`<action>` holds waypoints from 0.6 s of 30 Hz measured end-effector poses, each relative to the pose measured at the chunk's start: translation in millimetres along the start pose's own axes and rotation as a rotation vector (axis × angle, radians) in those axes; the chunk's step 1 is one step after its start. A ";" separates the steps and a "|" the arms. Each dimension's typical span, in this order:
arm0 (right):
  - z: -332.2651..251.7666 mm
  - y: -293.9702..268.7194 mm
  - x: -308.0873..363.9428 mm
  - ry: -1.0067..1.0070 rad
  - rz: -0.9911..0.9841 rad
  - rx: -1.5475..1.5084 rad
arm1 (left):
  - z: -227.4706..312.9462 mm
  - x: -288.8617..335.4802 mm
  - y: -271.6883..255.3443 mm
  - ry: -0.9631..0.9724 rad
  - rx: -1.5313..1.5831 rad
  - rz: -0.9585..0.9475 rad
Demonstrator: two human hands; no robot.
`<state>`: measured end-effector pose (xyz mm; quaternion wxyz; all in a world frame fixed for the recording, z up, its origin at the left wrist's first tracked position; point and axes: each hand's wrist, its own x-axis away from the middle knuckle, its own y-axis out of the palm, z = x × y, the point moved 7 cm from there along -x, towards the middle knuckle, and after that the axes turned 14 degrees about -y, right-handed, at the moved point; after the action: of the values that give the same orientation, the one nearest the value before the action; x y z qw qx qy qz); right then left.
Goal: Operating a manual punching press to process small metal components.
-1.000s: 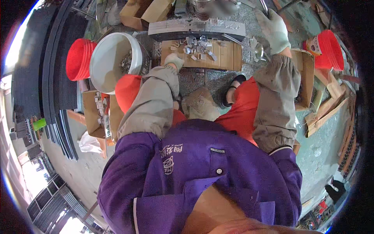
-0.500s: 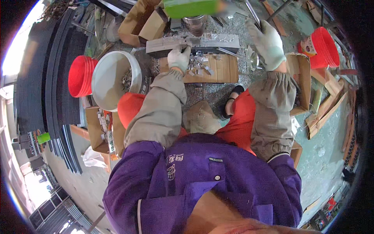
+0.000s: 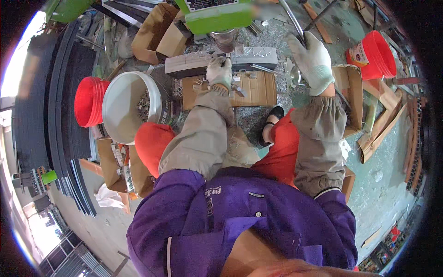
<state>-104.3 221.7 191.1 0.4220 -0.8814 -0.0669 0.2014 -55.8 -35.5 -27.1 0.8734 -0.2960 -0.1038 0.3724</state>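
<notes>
My left hand (image 3: pixel 219 71), in a white glove, is closed at the near edge of a long grey metal block (image 3: pixel 256 56). Its fingertips press together; whatever is between them is too small to make out. Below it lies a flat cardboard sheet (image 3: pixel 260 92) with several small shiny metal pieces (image 3: pixel 239 90), partly covered by the hand. My right hand (image 3: pixel 311 64), gloved too, is wrapped round a slanting metal lever (image 3: pixel 291 17). Beyond the block stands a green machine head (image 3: pixel 219 21) with a round metal part (image 3: pixel 225 40) beneath it.
At the left stand a white bucket (image 3: pixel 108 108) holding metal pieces and a red bucket (image 3: pixel 87 104). Another red bucket (image 3: pixel 380 55) and a cardboard box (image 3: pixel 353 87) are at the right. An open carton (image 3: pixel 150 39) sits far left, near stacked dark bars (image 3: pixel 60 106). Metal shavings cover the floor around the block.
My left hand has shifted right along the block, over part of the small metal pieces. The whole view has tilted slightly, showing more of the green machine. My right hand keeps hold of the lever.
</notes>
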 end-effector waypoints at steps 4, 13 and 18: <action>11.8 1.3 0.0 -0.045 0.024 0.022 | 10.2 3.5 11.0 0.065 -0.073 -0.054; 19.0 20.8 -11.4 0.014 0.067 0.030 | 19.2 7.4 -1.6 0.062 0.018 0.019; 38.1 37.0 -16.5 0.136 0.197 -0.035 | 21.9 7.8 1.4 0.017 -0.021 -0.036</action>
<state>-137.0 220.7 146.1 0.3883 -0.9026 0.0452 0.1804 -60.0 -19.6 -10.7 0.8778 -0.3064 -0.1055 0.3529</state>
